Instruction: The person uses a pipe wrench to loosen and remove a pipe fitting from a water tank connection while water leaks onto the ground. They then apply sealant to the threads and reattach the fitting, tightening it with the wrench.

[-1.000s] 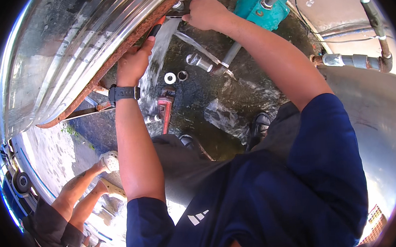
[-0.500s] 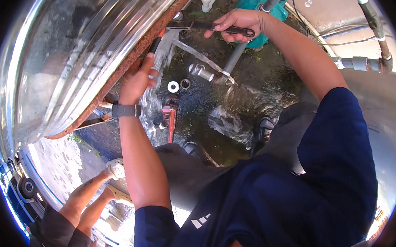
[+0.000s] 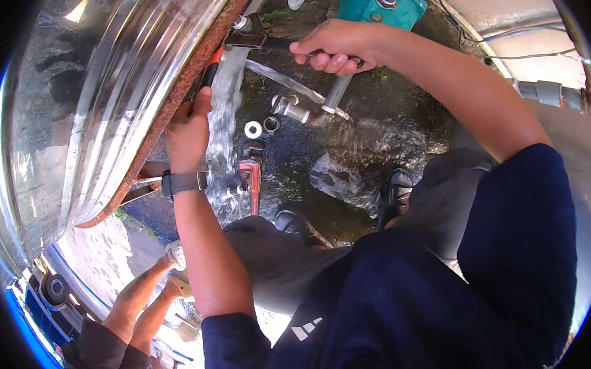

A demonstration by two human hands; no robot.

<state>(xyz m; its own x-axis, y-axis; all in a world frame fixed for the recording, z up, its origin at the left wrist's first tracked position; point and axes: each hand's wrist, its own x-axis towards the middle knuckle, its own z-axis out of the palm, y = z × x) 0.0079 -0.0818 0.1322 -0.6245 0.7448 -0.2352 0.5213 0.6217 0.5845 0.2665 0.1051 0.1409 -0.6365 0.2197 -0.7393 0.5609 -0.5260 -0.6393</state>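
Note:
My right hand [image 3: 335, 49] is closed around the dark handle of a wrench [image 3: 278, 44]. The wrench head lies against a fitting [image 3: 241, 23] by the tank's rusty rim; its exact bite on the fitting cannot be made out. My left hand [image 3: 189, 133], with a dark band at the wrist, grips a tool with a black and orange handle [image 3: 211, 68]; the tool's working end is hidden. The large shiny metal tank [image 3: 98, 114] fills the upper left. Water [image 3: 226, 108] pours down beside my left hand onto the wet ground.
A red pipe wrench [image 3: 254, 180], a white ring [image 3: 253, 129], a dark ring [image 3: 271, 124] and a metal fitting [image 3: 293, 109] on a grey pipe [image 3: 337, 92] lie below. A teal pump [image 3: 356, 11] stands beyond my right hand. Another person's legs [image 3: 141, 299] show at lower left.
The wrench in my right hand has turned and now shows its flat head at the fitting. Both hands keep their holds. The view has shifted slightly.

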